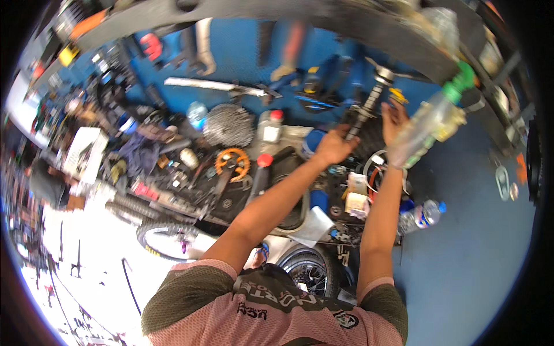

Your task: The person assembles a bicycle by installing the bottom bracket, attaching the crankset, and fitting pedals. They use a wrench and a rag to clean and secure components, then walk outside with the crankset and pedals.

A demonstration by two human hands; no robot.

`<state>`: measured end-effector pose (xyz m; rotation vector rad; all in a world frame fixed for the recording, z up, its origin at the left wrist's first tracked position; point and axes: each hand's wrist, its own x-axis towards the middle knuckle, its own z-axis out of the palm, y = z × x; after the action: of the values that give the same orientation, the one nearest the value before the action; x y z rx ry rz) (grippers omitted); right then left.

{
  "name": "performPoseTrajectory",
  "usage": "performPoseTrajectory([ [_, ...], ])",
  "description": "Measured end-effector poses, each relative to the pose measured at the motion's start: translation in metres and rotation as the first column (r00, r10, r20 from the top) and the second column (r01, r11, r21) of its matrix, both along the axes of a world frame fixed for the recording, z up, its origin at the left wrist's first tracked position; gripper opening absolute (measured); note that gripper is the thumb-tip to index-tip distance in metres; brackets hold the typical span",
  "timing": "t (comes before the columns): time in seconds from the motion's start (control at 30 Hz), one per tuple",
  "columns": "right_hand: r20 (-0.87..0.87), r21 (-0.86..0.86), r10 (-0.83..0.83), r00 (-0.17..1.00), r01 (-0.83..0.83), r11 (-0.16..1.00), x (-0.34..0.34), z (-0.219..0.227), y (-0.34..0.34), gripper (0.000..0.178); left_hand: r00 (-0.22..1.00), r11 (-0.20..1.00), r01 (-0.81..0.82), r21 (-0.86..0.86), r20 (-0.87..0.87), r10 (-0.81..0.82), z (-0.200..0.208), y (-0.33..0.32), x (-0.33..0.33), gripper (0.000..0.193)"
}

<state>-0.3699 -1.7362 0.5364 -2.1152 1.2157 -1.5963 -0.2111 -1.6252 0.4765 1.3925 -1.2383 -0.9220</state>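
Observation:
My left hand (336, 146) reaches across the bench with its fingers closed round the lower end of a long rod with silver and dark bands (372, 102). The rod slants up to the right, its wider silver head near the blue wall panel. My right hand (393, 122) is raised just right of the rod, fingers up and apart. A small yellow piece (398, 95) is at its fingertips; I cannot tell whether they touch it. A clear plastic bottle with a green cap (424, 130) hangs upside down in front, hiding part of the right hand and wrist.
A dark beam (242, 18) crosses above the hands. On the cluttered bench are a cassette of sprockets (229, 126), an orange chainring (232, 165), a red-capped bottle (270, 128) and a water bottle (423, 215). Bicycle wheels (309, 271) stand below. Tools hang on the blue panel.

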Motion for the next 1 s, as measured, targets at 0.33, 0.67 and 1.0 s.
performPoseTrajectory([
  [0.33,0.269,0.249,0.441,0.856,-0.504,0.827,0.094,-0.039,0.217,0.024,0.999,0.972,-0.024,-0.233,-0.039,0.015,-0.022,0.286,0.095,0.020],
  [0.67,0.076,0.427,0.802,0.592,-0.746,0.511,0.229,-0.078,0.431,0.072,0.713,0.771,-0.586,0.249,-0.294,0.636,-0.115,0.613,0.188,0.071],
  [1.0,-0.123,0.421,0.983,0.137,-0.890,0.176,0.378,-0.088,0.663,0.025,0.093,0.522,-0.852,-0.026,-0.990,0.104,-0.119,0.879,0.213,0.114],
])
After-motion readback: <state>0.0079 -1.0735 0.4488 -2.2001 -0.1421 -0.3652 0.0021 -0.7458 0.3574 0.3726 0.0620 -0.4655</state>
